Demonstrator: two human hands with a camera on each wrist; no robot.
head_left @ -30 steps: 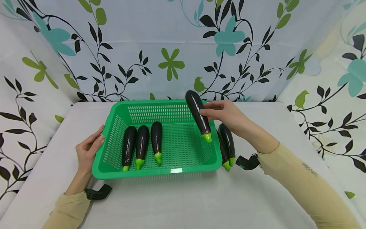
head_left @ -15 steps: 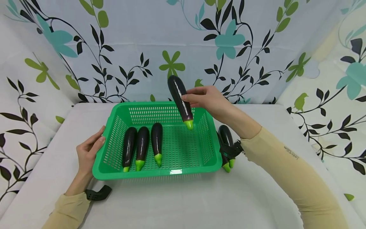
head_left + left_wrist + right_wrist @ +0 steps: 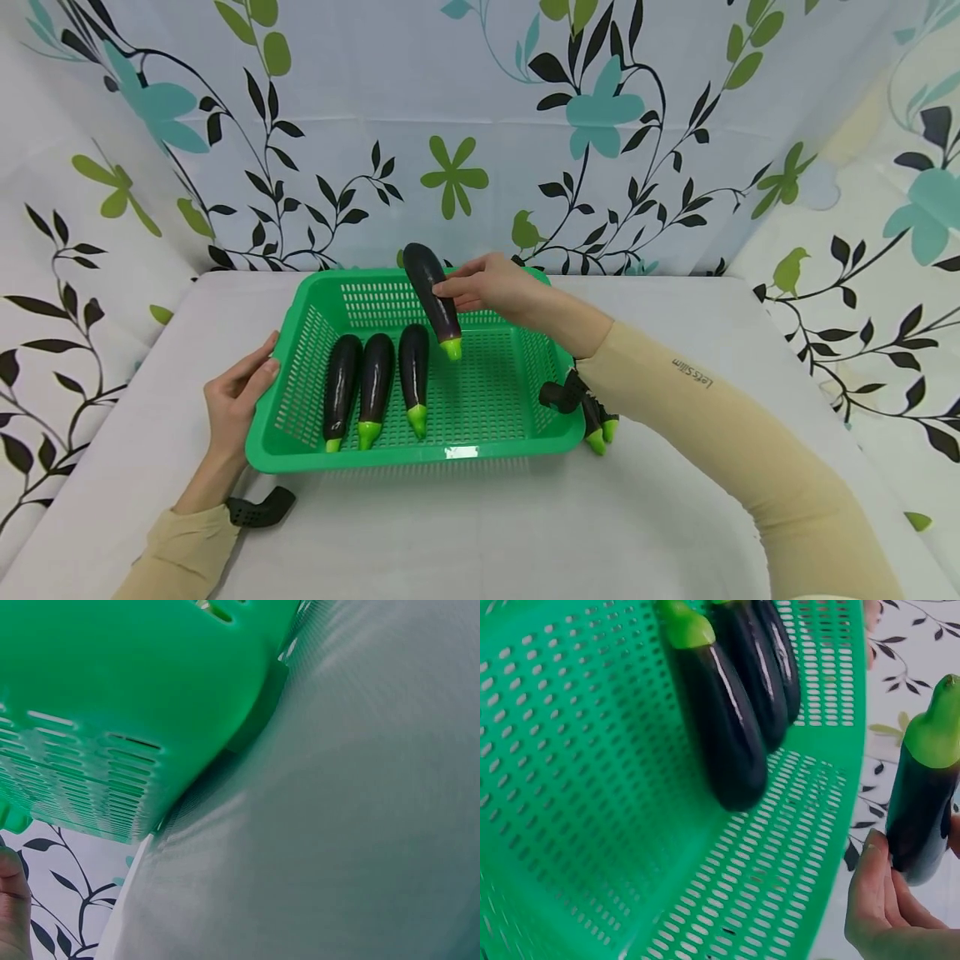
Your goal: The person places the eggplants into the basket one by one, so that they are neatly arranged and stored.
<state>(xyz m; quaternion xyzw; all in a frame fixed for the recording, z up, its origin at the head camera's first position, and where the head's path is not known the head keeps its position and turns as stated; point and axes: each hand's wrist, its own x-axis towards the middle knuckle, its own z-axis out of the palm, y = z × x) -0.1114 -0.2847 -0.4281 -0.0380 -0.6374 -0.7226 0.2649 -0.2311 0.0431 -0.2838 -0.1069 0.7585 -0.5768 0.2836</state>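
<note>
Closest to me is the bare stretch of the white table (image 3: 480, 533), with the person's left forearm lying along it, a black strap (image 3: 261, 507) at the wrist. The left hand (image 3: 236, 392) rests against the outside of the basket's left rim, fingers and thumb slightly spread; I'd guess that steadies it. I can't tell whether any fingertips hook under the edge.

The green basket (image 3: 375, 461) sits lengthwise across the table, its long side towards the person, which probably makes the whole inside easy to reach. In its left half lie three eggplants (image 3: 377, 379), side by side, stem ends near; lined up like that, they seem to leave the right half free. Just outside the right wall are more eggplants (image 3: 596, 440), two green tips showing below the right sleeve, perhaps put there to be handy for that arm.

Farther back, the right hand (image 3: 498, 292) pinches one eggplant (image 3: 429, 292) by its middle, thumb and fingers on opposite sides, likely for balance. It hangs over the basket, just right of the three, tilted, with the stem end nearer. It's glossy, nearly black, plump at the far end, purplish beside a bright green cap. Behind everything hangs a leaf-patterned curtain (image 3: 495, 108).
</note>
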